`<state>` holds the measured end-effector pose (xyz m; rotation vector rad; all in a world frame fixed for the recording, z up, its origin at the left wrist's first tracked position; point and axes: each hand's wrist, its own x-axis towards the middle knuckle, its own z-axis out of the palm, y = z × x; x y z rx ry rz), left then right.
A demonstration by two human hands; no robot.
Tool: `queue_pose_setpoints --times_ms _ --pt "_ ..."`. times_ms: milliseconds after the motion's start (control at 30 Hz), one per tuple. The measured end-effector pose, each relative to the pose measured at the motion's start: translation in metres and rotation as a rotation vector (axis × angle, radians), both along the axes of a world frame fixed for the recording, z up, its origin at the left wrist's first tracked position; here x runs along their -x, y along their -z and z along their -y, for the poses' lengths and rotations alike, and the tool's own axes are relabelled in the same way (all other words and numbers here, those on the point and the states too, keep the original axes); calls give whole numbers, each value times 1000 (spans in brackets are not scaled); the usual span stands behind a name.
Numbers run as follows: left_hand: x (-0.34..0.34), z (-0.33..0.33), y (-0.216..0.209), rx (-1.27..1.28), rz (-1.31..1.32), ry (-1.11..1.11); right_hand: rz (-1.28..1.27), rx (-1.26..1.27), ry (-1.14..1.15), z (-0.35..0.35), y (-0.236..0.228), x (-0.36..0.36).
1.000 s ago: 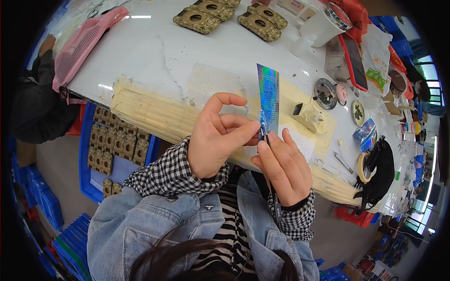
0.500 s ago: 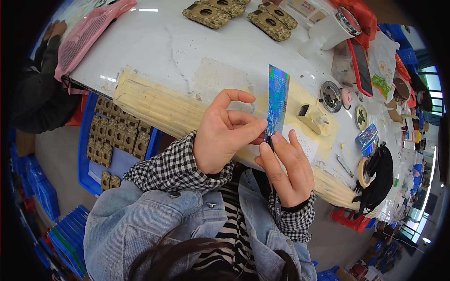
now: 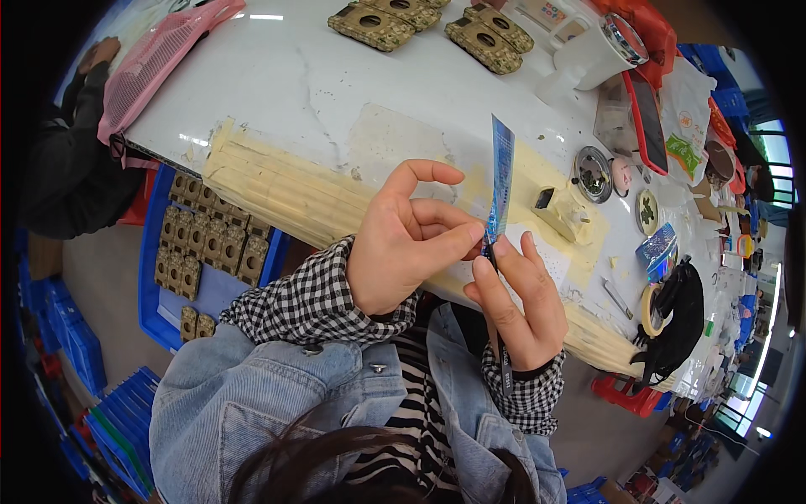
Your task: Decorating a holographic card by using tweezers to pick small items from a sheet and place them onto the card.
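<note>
A narrow strip of shiny blue holographic sticker sheet (image 3: 501, 168) stands upright above the table's near edge, seen nearly edge-on. My left hand (image 3: 399, 244) pinches its lower end between thumb and fingers, the index finger raised and curved. Slim black tweezers (image 3: 505, 370) lie along the palm of my right hand (image 3: 525, 315), which grips them near the tips. These tips meet the bottom of the sheet, close to my left thumb; whether they hold a sticker is too small to tell. Both hands are almost touching.
Beside my left arm, a blue tray (image 3: 151, 277) holds several camouflage-patterned casings (image 3: 201, 239). More casings (image 3: 369, 25) lie at the table's far side. A taped block (image 3: 562, 210), round metal dish (image 3: 594, 172), spare tweezers (image 3: 618, 298), black bag (image 3: 678, 323) and white mug (image 3: 592, 55) stand rightward.
The sheet has turned from showing its face to nearly edge-on and shifted slightly right. My right hand and the tweezers have moved a little to the right with it.
</note>
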<state>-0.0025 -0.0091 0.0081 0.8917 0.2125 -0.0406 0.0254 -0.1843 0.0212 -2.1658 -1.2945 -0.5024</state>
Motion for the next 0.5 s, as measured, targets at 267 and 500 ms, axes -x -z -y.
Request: queue_pose_setpoints --times_ms 267,500 --pt "1 1 0 -15 5 12 -50 -32 -2 1 -1 0" --pt "0 1 2 -31 7 6 -96 -70 -4 8 -3 3"
